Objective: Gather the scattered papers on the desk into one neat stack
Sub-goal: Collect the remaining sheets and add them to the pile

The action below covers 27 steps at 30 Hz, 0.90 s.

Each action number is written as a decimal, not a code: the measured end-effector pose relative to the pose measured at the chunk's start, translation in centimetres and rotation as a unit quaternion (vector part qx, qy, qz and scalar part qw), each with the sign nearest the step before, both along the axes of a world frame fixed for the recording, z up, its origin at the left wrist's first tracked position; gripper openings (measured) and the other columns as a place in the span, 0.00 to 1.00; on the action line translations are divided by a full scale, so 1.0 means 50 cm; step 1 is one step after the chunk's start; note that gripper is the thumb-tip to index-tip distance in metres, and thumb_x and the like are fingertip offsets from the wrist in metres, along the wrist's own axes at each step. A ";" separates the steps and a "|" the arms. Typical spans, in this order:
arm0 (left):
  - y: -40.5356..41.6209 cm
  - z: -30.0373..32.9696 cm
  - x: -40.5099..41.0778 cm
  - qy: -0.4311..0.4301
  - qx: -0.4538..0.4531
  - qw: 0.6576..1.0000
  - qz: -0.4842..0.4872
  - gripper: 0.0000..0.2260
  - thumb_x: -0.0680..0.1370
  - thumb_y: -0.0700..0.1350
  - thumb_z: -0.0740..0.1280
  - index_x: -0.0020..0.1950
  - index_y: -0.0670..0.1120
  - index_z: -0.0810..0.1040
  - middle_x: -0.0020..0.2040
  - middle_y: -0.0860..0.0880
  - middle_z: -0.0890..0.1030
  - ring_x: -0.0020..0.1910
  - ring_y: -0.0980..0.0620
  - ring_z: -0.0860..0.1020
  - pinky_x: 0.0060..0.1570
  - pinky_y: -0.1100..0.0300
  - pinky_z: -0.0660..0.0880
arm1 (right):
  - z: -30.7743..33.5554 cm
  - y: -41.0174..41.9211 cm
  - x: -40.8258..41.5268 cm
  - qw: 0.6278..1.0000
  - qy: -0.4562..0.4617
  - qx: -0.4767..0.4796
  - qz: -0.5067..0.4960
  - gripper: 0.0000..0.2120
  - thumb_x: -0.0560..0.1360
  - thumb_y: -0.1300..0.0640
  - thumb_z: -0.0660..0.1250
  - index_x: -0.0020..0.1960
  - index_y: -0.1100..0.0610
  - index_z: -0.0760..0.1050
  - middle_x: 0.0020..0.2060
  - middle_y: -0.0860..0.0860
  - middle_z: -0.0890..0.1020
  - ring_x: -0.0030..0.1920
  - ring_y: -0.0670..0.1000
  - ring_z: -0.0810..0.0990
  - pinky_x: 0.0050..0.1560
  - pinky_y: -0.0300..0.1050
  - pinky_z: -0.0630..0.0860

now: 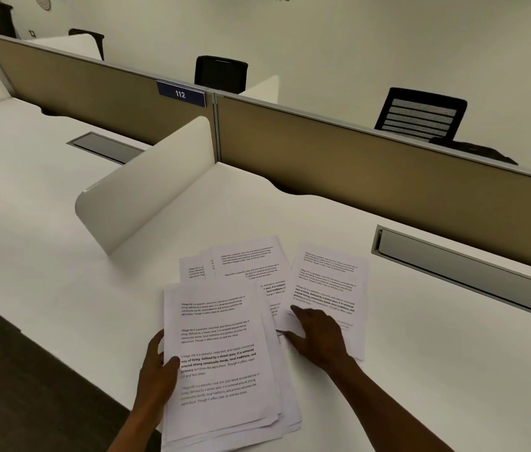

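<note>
Illumination dim and even, warm-grey cast, source overhead and out of frame. Shadows soft: a faint one under the right hand (318, 337) on the papers (221, 363), darker along the partition (388, 177) base. No glare on the table (420, 370). Wide-angle distortion bows straight edges toward the frame borders. Printed text soft, mostly illegible; distant chair (420, 114) slightly blurred.

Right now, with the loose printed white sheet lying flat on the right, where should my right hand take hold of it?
Take the loose printed white sheet by its near left corner, coming from your side. The right hand already rests flat there. The sheet lies flat on the white desk, so slide it toward the stack and pinch the lifted edge.
</note>
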State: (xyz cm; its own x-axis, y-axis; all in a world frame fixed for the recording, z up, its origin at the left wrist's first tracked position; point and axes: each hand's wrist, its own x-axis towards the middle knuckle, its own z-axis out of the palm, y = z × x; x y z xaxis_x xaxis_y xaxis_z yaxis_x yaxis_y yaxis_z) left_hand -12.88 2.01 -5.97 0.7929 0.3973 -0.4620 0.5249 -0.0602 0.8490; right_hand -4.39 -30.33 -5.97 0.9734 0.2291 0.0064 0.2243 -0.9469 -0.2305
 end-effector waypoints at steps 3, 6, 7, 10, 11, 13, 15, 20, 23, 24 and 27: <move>-0.001 -0.003 -0.002 0.001 0.001 1.000 0.001 0.27 0.78 0.37 0.65 0.72 0.60 0.64 0.58 0.42 0.82 0.50 0.41 0.83 0.48 0.43 0.82 | 0.001 -0.001 -0.018 0.996 -0.088 -0.011 0.018 0.08 0.73 0.48 0.70 0.45 0.52 0.81 0.34 0.50 0.83 0.36 0.55 0.84 0.31 0.46 0.77; -0.003 -0.003 -0.006 0.003 0.003 1.000 -0.001 0.28 0.78 0.37 0.64 0.73 0.59 0.64 0.59 0.41 0.82 0.51 0.41 0.83 0.51 0.41 0.81 | 0.012 -0.003 -0.024 0.995 -0.096 -0.022 0.013 0.05 0.70 0.53 0.73 0.44 0.53 0.81 0.32 0.49 0.82 0.31 0.54 0.83 0.26 0.43 0.76; -0.002 -0.003 -0.007 0.003 0.004 1.000 0.000 0.28 0.78 0.37 0.64 0.73 0.59 0.64 0.59 0.41 0.81 0.51 0.41 0.83 0.50 0.42 0.81 | 0.015 -0.003 -0.025 0.995 -0.096 -0.014 0.004 0.07 0.70 0.54 0.74 0.47 0.53 0.82 0.33 0.49 0.83 0.31 0.54 0.83 0.27 0.44 0.76; -0.003 -0.002 -0.007 0.001 0.005 1.000 0.000 0.27 0.78 0.37 0.64 0.73 0.59 0.63 0.60 0.41 0.81 0.50 0.41 0.83 0.48 0.45 0.82 | 0.021 -0.004 -0.024 0.995 -0.081 0.042 -0.042 0.19 0.73 0.57 0.71 0.63 0.54 0.78 0.39 0.51 0.85 0.33 0.54 0.83 0.30 0.46 0.78; -0.004 -0.001 -0.006 0.001 0.006 1.000 0.000 0.27 0.79 0.38 0.64 0.73 0.59 0.63 0.60 0.41 0.81 0.50 0.41 0.83 0.48 0.44 0.82 | 0.022 -0.004 -0.025 0.994 -0.075 0.058 -0.046 0.23 0.73 0.58 0.70 0.68 0.54 0.75 0.45 0.52 0.86 0.34 0.54 0.83 0.31 0.47 0.79; -0.004 -0.001 -0.006 -0.001 0.010 1.000 -0.001 0.27 0.79 0.38 0.64 0.73 0.59 0.63 0.60 0.41 0.81 0.50 0.42 0.83 0.48 0.44 0.82 | 0.021 -0.005 -0.019 0.996 -0.057 0.057 -0.022 0.31 0.74 0.61 0.67 0.75 0.49 0.66 0.63 0.52 0.80 0.39 0.54 0.84 0.35 0.48 0.81; -0.004 -0.002 -0.006 -0.003 0.008 1.000 -0.002 0.27 0.79 0.38 0.64 0.73 0.59 0.63 0.60 0.41 0.81 0.51 0.41 0.83 0.51 0.41 0.81 | 0.015 -0.002 -0.010 1.000 -0.016 0.002 0.014 0.31 0.76 0.62 0.61 0.76 0.43 0.62 0.75 0.54 0.69 0.50 0.56 0.83 0.47 0.51 0.81; -0.002 -0.005 -0.007 -0.004 0.004 1.000 -0.003 0.27 0.79 0.38 0.65 0.74 0.58 0.62 0.62 0.41 0.80 0.52 0.41 0.82 0.52 0.40 0.81 | -0.001 0.027 -0.003 0.997 0.047 -0.061 -0.019 0.24 0.80 0.41 0.55 0.73 0.49 0.67 0.77 0.55 0.62 0.66 0.59 0.72 0.60 0.53 0.74; -0.003 -0.005 -0.007 -0.012 0.004 1.000 0.001 0.27 0.79 0.38 0.64 0.73 0.59 0.63 0.61 0.42 0.80 0.51 0.43 0.82 0.50 0.44 0.81 | -0.005 0.043 0.005 0.995 0.062 -0.048 -0.054 0.36 0.74 0.30 0.57 0.73 0.52 0.64 0.71 0.54 0.69 0.65 0.58 0.72 0.55 0.53 0.75; -0.004 -0.005 -0.008 -0.014 0.002 1.000 0.002 0.26 0.79 0.39 0.65 0.73 0.59 0.63 0.61 0.42 0.80 0.51 0.43 0.82 0.50 0.43 0.81 | -0.006 0.047 0.008 0.995 0.065 -0.042 -0.063 0.37 0.73 0.29 0.57 0.73 0.51 0.64 0.69 0.54 0.71 0.65 0.57 0.71 0.55 0.53 0.75; -0.007 -0.005 -0.008 -0.015 -0.001 1.000 0.000 0.26 0.79 0.38 0.65 0.73 0.58 0.63 0.61 0.41 0.80 0.51 0.42 0.82 0.52 0.42 0.81 | -0.008 0.058 0.011 0.994 0.056 -0.015 -0.092 0.35 0.72 0.30 0.60 0.72 0.50 0.66 0.66 0.52 0.73 0.64 0.56 0.70 0.55 0.51 0.74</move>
